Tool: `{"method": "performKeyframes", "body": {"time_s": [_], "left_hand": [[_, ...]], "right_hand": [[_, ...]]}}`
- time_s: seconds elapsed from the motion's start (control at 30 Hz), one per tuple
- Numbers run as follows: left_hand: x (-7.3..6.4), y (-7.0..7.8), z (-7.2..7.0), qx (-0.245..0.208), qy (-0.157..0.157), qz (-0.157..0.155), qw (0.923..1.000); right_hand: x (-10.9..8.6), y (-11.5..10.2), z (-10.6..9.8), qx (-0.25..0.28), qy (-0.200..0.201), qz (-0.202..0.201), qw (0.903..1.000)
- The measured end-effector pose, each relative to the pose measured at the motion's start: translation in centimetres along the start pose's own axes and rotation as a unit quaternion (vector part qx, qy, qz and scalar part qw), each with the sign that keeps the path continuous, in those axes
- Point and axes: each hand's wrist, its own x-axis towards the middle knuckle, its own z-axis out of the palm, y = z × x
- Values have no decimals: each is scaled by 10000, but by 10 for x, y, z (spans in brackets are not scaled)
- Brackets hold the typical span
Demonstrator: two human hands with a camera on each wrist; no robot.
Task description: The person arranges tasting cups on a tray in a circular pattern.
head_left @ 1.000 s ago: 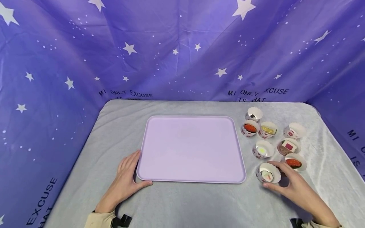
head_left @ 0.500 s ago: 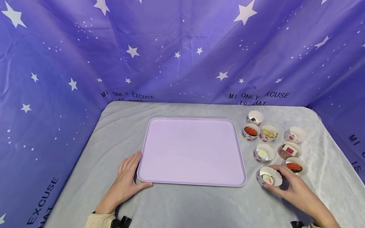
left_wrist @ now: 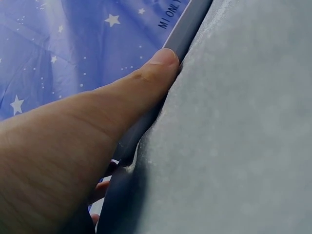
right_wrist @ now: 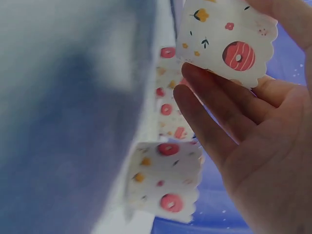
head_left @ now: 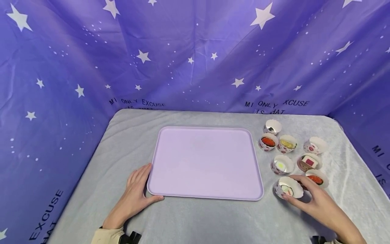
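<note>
My right hand holds a paper baking cup between thumb and fingers, at the near end of a group of such cups. Inside that cup lies a pale round sushi roll. In the right wrist view the held cup, printed with doughnuts and flowers, looks tilted; I cannot tell whether it is off the cloth. My left hand rests at the near left corner of a lilac tray, fingers along its left side. The left wrist view shows the thumb straight against the tray's rim.
Right of the tray stand several more paper cups, among them one with red-topped sushi, one with yellow-topped sushi and one with a white square piece. Grey cloth covers the table. A purple star-printed curtain hangs behind.
The head view has shifted slightly, so the scene sits a little lower in it. Right fingers have moved only slightly about the cup. My left hand keeps its place at the tray.
</note>
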Motion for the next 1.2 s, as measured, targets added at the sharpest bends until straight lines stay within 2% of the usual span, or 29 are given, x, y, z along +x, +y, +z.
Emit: {"method": "performKeyframes", "body": {"time_s": [0.3,0.6,0.77,0.97,1.2], "left_hand": [[1,1,0,0,-22,-89,10000],[1,2,0,33,-107,-144,9998],[1,2,1,-9,-89,-108,9999],[-3,0,2,-126,26,-69,9999],[-2,0,3,-119,24,-103,9999]], "right_hand": [[23,-23,0,-13,-15,-354,9994],[45,-40,11,-40,49,-693,9976],[57,-49,19,-171,-180,-646,9976],[72,-65,29,-58,-528,-679,9963],[92,-81,45,-1,-528,-1077,9928]]}}
